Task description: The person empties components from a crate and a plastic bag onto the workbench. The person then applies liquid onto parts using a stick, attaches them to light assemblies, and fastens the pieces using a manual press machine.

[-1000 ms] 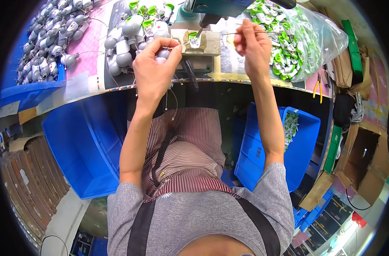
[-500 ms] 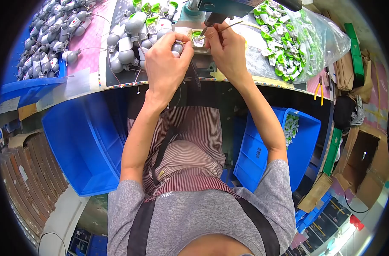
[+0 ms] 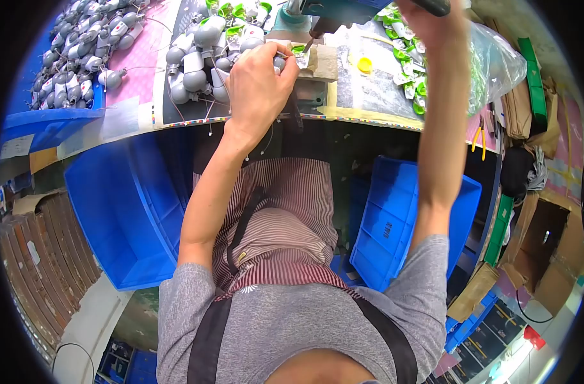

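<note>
My left hand is closed, thumb and fingers round a grey bulb-shaped part that is mostly hidden. Its fingertips are at the left of a small green-and-white plastic piece under the pointed tip of a bench press. My right hand is raised at the upper right, smeared by motion, beside the black press handle. Its fingers run out at the top of the view, so their grip does not show. Several grey-and-white bulb-shaped parts lie left of my left hand.
More bulb-shaped parts fill a blue bin at far left. Green-and-white pieces spill from a clear plastic bag on the right. A yellow cap lies on the table. Yellow-handled pliers hang at the edge; blue crates stand below.
My right hand has left the small piece under the press tip and moved up and right to the black handle. My left hand has shifted slightly right, staying by the piece.
</note>
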### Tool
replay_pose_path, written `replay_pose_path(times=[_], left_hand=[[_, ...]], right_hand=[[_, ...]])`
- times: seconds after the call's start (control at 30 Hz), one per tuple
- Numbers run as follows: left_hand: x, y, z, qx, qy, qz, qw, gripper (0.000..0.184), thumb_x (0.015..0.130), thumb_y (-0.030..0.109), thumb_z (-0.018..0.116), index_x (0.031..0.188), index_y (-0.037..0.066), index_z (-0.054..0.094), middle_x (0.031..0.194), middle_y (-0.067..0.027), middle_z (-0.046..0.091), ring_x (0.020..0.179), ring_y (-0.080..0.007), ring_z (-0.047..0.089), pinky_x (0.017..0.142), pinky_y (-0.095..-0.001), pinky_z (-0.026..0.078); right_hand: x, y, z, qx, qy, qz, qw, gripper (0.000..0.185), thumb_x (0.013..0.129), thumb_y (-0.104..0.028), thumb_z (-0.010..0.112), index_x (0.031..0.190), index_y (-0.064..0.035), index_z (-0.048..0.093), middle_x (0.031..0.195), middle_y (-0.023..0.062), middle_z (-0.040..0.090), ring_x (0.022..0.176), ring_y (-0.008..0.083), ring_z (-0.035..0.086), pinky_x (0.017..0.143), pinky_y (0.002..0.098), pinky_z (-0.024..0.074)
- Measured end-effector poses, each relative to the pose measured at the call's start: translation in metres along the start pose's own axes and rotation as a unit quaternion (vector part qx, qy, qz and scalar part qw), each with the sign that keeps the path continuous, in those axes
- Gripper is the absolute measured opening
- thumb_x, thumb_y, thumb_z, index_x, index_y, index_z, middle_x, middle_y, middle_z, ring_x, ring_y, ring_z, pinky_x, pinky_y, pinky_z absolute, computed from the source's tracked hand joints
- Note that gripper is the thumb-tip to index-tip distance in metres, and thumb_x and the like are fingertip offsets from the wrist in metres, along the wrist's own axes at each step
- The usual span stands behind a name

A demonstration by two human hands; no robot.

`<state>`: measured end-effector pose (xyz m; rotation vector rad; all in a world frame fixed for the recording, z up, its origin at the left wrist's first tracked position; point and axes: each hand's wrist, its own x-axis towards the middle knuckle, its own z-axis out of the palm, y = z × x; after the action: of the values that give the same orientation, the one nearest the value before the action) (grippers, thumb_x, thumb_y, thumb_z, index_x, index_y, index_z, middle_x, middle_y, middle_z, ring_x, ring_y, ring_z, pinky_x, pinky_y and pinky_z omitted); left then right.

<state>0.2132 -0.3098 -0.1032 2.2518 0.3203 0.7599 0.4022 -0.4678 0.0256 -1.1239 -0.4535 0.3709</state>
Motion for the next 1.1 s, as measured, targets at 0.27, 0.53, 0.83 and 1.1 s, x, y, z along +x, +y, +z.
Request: replay_pose_path(times=[0.27, 0.53, 0.83, 1.1], left_hand=[[0.001, -0.003, 0.003, -0.01, -0.001, -0.014, 1.0, 0.019, 0.084, 0.023, 0.071, 0.092, 0.006, 0.072, 0.07, -0.0156, 0.066, 0.058, -0.0252, 0.064, 0.06, -0.0377, 0.049], [0.006, 0.004, -0.001, -0.008, -0.043, -0.049, 0.998, 0.02, 0.085, 0.023, 0.067, 0.092, 0.005, 0.073, 0.07, -0.0166, 0.066, 0.068, -0.0302, 0.065, 0.067, -0.04, 0.051], [0.009, 0.002, -0.003, -0.085, -0.061, -0.025, 0.994, 0.016, 0.085, 0.018, 0.066, 0.091, 0.002, 0.065, 0.089, -0.0165, 0.069, 0.087, -0.0351, 0.064, 0.078, -0.0447, 0.05], [0.007, -0.001, 0.003, -0.04, -0.027, 0.003, 0.999, 0.014, 0.086, 0.016, 0.065, 0.09, 0.003, 0.066, 0.087, -0.0166, 0.068, 0.087, -0.0352, 0.063, 0.076, -0.0455, 0.05]], right_hand=[[-0.037, -0.063, 0.066, -0.437, 0.062, -0.454, 0.774, 0.051, 0.099, -0.033, 0.06, 0.054, -0.0085, 0.055, 0.047, -0.0019, 0.045, 0.042, 0.0063, 0.035, 0.045, 0.0254, 0.0226], [-0.103, -0.05, 0.046, -0.617, -0.007, -0.515, 0.595, 0.03, 0.09, -0.018, 0.073, 0.066, 0.0003, 0.072, 0.063, 0.0075, 0.069, 0.05, 0.0097, 0.056, 0.051, 0.0241, 0.0418], [-0.114, -0.009, 0.012, -0.688, -0.06, -0.612, 0.386, 0.018, 0.081, -0.027, 0.082, 0.088, -0.0114, 0.076, 0.058, -0.0013, 0.053, 0.052, 0.0165, 0.055, 0.051, 0.026, 0.045], [-0.091, -0.026, 0.017, -0.539, 0.049, -0.491, 0.683, 0.029, 0.097, -0.016, 0.048, 0.089, 0.0014, 0.07, 0.067, 0.0063, 0.062, 0.049, 0.0101, 0.049, 0.047, 0.0232, 0.0362]])
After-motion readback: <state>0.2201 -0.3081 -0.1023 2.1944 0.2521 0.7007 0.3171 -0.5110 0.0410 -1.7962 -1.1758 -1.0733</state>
